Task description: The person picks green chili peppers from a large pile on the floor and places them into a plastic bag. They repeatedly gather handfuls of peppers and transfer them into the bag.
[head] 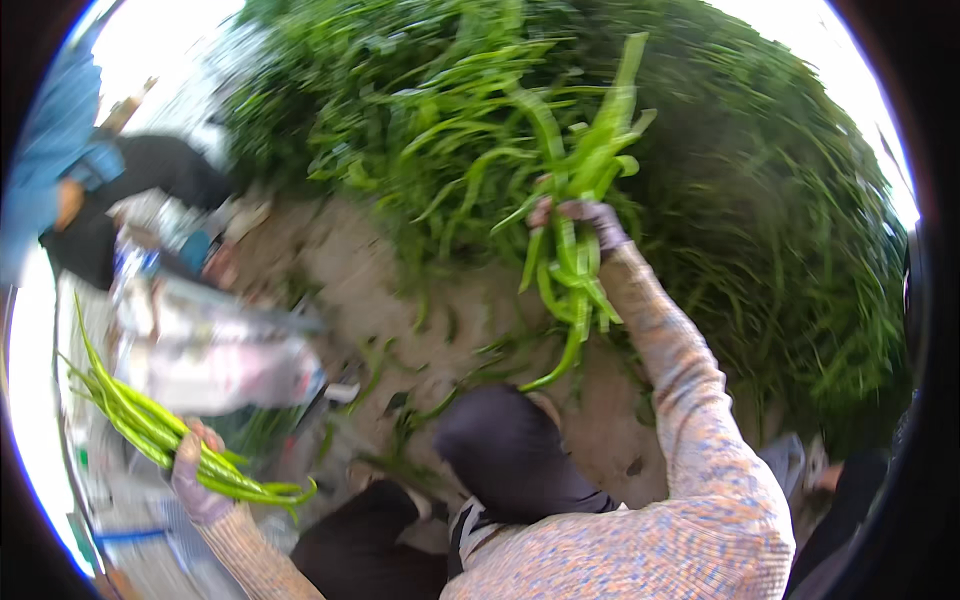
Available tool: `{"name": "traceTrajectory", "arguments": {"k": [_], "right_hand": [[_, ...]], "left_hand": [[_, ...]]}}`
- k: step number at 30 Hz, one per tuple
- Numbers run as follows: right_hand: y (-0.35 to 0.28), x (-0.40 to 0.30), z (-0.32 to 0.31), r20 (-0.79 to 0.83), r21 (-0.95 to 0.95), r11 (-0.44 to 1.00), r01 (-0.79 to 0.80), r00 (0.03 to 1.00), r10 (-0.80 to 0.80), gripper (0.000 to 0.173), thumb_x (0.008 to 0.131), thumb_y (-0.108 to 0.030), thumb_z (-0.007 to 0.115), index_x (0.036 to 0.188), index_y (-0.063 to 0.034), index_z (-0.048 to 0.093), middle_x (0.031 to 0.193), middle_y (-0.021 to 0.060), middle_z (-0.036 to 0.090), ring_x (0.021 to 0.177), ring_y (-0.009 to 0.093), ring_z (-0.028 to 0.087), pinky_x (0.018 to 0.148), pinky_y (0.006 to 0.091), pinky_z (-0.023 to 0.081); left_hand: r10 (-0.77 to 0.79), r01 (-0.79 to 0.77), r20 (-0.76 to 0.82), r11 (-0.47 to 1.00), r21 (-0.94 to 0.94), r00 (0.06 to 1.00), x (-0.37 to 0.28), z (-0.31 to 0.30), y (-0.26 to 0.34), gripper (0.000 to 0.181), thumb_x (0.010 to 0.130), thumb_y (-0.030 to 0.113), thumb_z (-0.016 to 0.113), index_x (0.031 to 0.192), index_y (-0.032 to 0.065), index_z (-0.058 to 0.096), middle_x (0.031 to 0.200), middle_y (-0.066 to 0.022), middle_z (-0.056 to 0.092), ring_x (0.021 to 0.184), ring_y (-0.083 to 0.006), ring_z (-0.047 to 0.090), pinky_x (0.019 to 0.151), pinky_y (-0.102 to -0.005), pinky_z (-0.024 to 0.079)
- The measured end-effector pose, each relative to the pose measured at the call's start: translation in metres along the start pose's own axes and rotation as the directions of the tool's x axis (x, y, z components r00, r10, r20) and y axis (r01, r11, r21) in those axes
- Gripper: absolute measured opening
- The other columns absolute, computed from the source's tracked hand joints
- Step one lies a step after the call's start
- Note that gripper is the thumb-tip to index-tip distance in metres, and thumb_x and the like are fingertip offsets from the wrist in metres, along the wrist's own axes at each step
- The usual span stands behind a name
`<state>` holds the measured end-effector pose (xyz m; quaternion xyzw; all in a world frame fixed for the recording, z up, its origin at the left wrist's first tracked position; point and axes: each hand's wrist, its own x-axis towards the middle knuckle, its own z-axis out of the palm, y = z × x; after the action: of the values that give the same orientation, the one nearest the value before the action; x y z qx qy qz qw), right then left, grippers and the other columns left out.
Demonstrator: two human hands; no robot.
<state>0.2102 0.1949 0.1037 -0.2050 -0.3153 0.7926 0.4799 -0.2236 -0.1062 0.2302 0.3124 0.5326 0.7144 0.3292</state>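
Note:
A bunch of long green chili peppers is clasped in my left hand, which is out at the lower left in a fingerless glove. Their tips point up and to the left. My right hand reaches forward and grips a second bunch of green peppers, its pods sticking out above and below the fingers. This bunch is at the near edge of a large heap of green peppers. Motion blurs it, so single pods are hard to tell apart.
Loose peppers are scattered over the bare ground. Left of it are plastic bags, blurred. A person in a blue top is at the upper left. Another person's dark trouser leg shows at the lower right.

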Motion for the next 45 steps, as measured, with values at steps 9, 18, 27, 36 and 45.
{"name": "traceTrajectory", "arguments": {"k": [9, 18, 27, 36, 45], "right_hand": [[0.04, 0.087, 0.091, 0.756, -0.522, 0.815, 0.253, 0.579, 0.305, 0.068, 0.074, -0.017, 0.073, 0.13, -0.008, 0.034, 0.086, 0.0061, 0.057, 0.076, 0.018, 0.057, 0.066, 0.031, 0.048], [0.273, -0.004, 0.36, 0.313, -0.902, 0.274, 0.334, 0.068, 0.947, 0.053, 0.055, 0.0, 0.074, 0.105, -0.0007, 0.057, 0.093, 0.0044, 0.062, 0.083, 0.013, 0.058, 0.079, 0.0272, 0.049], [0.516, -0.134, 0.454, 0.014, -0.822, 0.259, 0.508, -0.435, 0.9, 0.045, 0.059, -0.018, 0.073, 0.1, -0.0063, 0.063, 0.085, 0.0076, 0.066, 0.077, 0.016, 0.06, 0.07, 0.0303, 0.048], [0.63, -0.229, 0.495, -0.297, -0.871, 0.003, 0.492, -0.532, 0.793, 0.039, 0.057, -0.011, 0.074, 0.094, -0.0037, 0.065, 0.08, 0.009, 0.066, 0.069, 0.02, 0.063, 0.061, 0.0322, 0.052], [0.723, -0.256, 0.558, -0.05, -0.923, 0.019, -0.385, 0.166, 0.985, 0.016, 0.068, -0.014, 0.066, 0.073, 0.0005, 0.064, 0.067, 0.0117, 0.062, 0.054, 0.02, 0.059, 0.052, 0.0308, 0.049]], "left_hand": [[0.21, 0.102, -0.483, 0.834, 0.542, 0.85, -0.195, -0.156, 0.086, 0.028, 0.058, 0.009, 0.07, 0.083, 0.002, 0.06, 0.071, -0.0089, 0.061, 0.059, -0.0158, 0.057, 0.053, -0.0281, 0.046], [-0.249, 0.492, -0.879, 0.87, -0.019, 0.406, -0.398, -0.268, -0.044, 0.05, 0.059, -0.003, 0.073, 0.106, -0.0009, 0.057, 0.096, -0.0153, 0.064, 0.061, -0.0175, 0.061, 0.049, -0.0286, 0.053], [-0.347, 0.137, -0.881, 0.938, -0.32, 0.323, -0.417, -0.408, -0.095, 0.036, 0.057, 0.008, 0.074, 0.088, -0.0033, 0.061, 0.075, -0.0145, 0.064, 0.049, -0.0232, 0.059, 0.044, -0.0317, 0.049], [0.03, -0.405, -0.992, 0.914, -0.021, 0.119, -0.423, -0.502, -0.028, 0.03, 0.07, 0.016, 0.065, 0.095, 0.0033, 0.053, 0.077, -0.001, 0.056, 0.062, -0.0111, 0.055, 0.055, -0.0254, 0.046], [0.271, 0.127, -0.921, 0.94, 0.316, 0.28, -0.404, -0.447, 0.085, 0.063, 0.059, -0.001, 0.067, 0.119, 0.0014, 0.047, 0.094, -0.0144, 0.061, 0.058, -0.0134, 0.054, 0.05, -0.0224, 0.046]]}}
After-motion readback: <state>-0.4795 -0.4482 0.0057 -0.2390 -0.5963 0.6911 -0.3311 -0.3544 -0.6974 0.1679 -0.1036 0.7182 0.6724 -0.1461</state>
